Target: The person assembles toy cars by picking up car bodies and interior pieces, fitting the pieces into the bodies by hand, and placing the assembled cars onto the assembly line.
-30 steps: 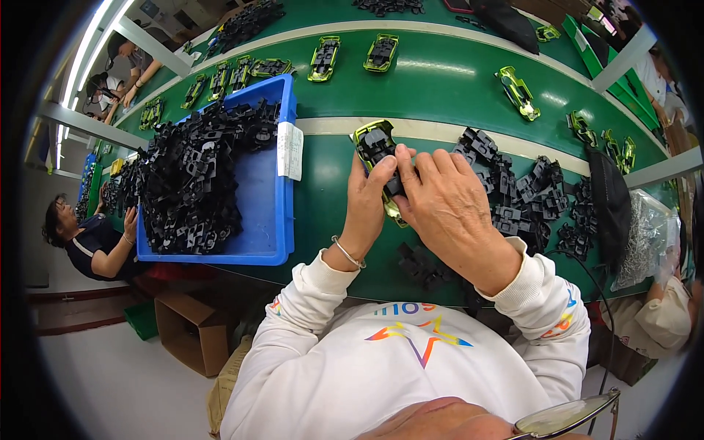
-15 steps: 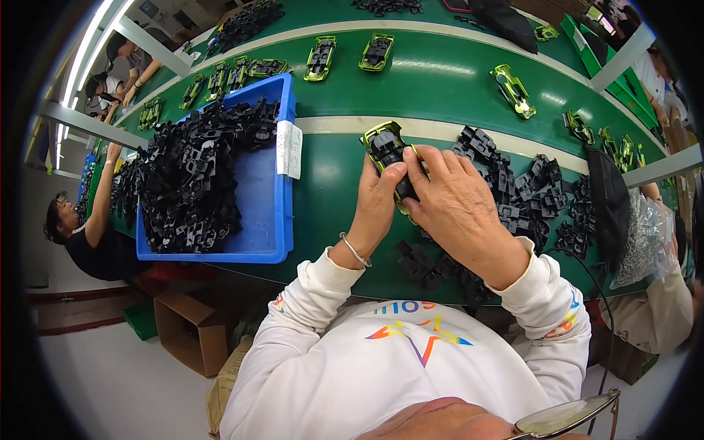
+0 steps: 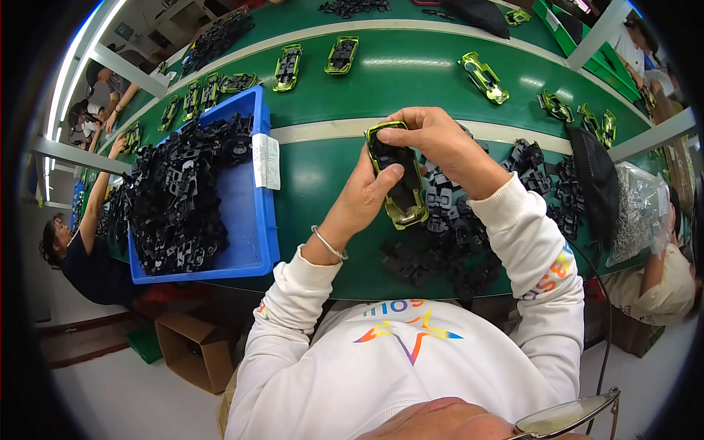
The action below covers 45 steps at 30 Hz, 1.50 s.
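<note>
Between my two hands is a toy car body [image 3: 408, 204], yellow-green at its edges, with its hollow underside up and a black plastic insert [image 3: 396, 163] inside. My left hand [image 3: 361, 192] grips its left side, thumb laid over the insert. At the car's far end my right hand [image 3: 438, 143] is closed on it, thumb pressing down on the insert and fingers curled round the rim. Loose black plastic parts [image 3: 451, 209] lie in a heap to the right, below my right forearm. The fingertips under the car are hidden.
At left stands a blue bin [image 3: 270, 220] piled with black parts [image 3: 183, 198]. Several green car bodies [image 3: 484, 77] lie along the green belt [image 3: 411, 88] beyond. A black cloth bag [image 3: 592, 183] and a clear bag of screws [image 3: 636, 213] sit at right. Other people work on both sides.
The car has turned more upright toward me, and its near end now shows. My right hand has moved from its near part to its far end. The head view has shifted slightly.
</note>
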Available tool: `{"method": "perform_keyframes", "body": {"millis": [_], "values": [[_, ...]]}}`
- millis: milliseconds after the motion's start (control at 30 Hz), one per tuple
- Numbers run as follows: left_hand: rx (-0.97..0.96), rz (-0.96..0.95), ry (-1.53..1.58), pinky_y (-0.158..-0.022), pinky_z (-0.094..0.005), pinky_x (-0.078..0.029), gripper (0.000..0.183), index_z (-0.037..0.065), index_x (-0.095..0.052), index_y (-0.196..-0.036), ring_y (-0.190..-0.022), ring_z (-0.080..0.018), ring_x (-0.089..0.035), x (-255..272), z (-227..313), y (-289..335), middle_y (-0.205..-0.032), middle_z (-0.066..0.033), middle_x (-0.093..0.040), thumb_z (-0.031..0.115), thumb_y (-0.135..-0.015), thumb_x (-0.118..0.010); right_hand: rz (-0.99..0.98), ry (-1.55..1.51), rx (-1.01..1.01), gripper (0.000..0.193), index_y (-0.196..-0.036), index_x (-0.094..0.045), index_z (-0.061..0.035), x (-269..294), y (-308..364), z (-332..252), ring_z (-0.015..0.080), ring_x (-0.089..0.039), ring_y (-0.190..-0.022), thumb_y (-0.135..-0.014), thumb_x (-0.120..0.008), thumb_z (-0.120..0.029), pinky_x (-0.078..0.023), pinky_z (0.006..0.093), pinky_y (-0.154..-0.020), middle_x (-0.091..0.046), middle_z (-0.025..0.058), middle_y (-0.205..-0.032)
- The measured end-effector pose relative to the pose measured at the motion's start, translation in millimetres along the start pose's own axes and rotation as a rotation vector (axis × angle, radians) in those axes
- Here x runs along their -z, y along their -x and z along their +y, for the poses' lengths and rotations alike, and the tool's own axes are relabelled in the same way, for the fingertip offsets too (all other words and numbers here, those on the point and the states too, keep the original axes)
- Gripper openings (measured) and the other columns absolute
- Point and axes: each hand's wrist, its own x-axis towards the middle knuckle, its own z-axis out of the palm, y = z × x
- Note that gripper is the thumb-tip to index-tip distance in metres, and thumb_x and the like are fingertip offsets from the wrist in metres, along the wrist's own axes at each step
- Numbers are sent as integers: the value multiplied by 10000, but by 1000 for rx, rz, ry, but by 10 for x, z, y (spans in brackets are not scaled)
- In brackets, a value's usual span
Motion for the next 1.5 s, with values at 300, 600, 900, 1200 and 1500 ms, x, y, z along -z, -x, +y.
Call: {"method": "perform_keyframes", "body": {"millis": [300,600,900,1200,1500], "values": [[-198,234,-107,-845,-284,-535,390,49,-422,-1321,-1012,-139,-618,228,-183,-219,-1142,-57,-586,209,-997,-570,217,129,167,832,-1458,-321,101,43,-59,304,205,-585,-1041,-904,-673,-409,-474,305,-853,-600,161,-1257],[-283,270,-146,-826,-260,-485,361,4,-480,-1265,-926,-100,-569,-52,-30,-373,-1046,-35,-596,194,-980,-593,60,-83,118,356,-1051,-702,16,58,205,450,92,-650,-758,-953,-646,-322,-506,252,-679,-708,39,-880],[-49,289,-129,-803,-243,-498,563,-92,-414,-1281,-958,-137,-607,-111,52,-1306,-1086,-99,-607,138,-868,-721,157,16,67,390,-1088,-687,-24,776,2,331,122,-679,-785,-968,-611,-387,-539,251,-695,-695,39,-942],[-130,450,-668,-879,-353,-504,517,-66,-583,-1210,-974,-314,-668,425,-360,-2695,-1095,-225,-675,209,-802,-741,691,746,171,537,-1217,-643,-9,1960,-121,591,292,-658,-977,-815,-729,-354,-511,381,-846,-676,184,-1105],[9,703,-1083,-944,-450,-478,469,33,-587,-1240,-1116,-385,-612,771,-508,-3012,-1180,-209,-655,277,-852,-686,688,1196,124,639,-1172,-556,18,1955,-662,750,370,-603,-1047,-738,-803,-381,-509,448,-875,-614,193,-1103]]}}
